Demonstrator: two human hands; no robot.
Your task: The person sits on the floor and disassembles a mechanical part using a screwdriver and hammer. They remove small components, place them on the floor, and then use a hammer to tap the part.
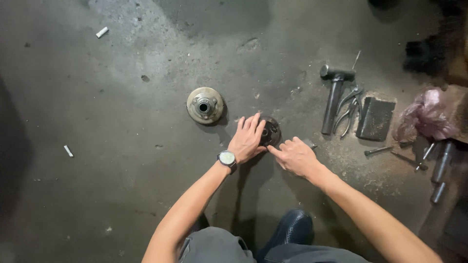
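Both hands: set on one dark round metal part [271, 131] lying on the concrete floor [97, 122], directly ahead of the person's knees.
Left hand [247, 140]: laid flat, fingers [254, 122] straight and close together, spread over the near-left side of the part; nothing is clasped, the palm only presses down.
Right hand [296, 157]: loosely curled, forefinger stretched out so that its tip touches the lower edge of the part; whether anything small is pinched under the other fingers cannot be told.
Doing it well: the part is best kept pinned flat under the left palm while the right fingertip works at the rim, so that it is not rocked or slid over the gritty floor; pressure is best kept even, with fingertips clear of any sharp edge.
Beyond the left fingertips: a flanged hub [205, 105], pale and rusty, lying apart from the dark part.
Beyond the right knuckles: a hammer [334, 95], pliers [349, 110], a dark flat block [375, 118], a pink plastic bag [426, 116] and loose bolts [379, 150].
Hidden: most of the dark part's face is covered by the left fingers, so its shape and holes are hard to make out.
Cut off: the tools at the right edge are lost in shadow.
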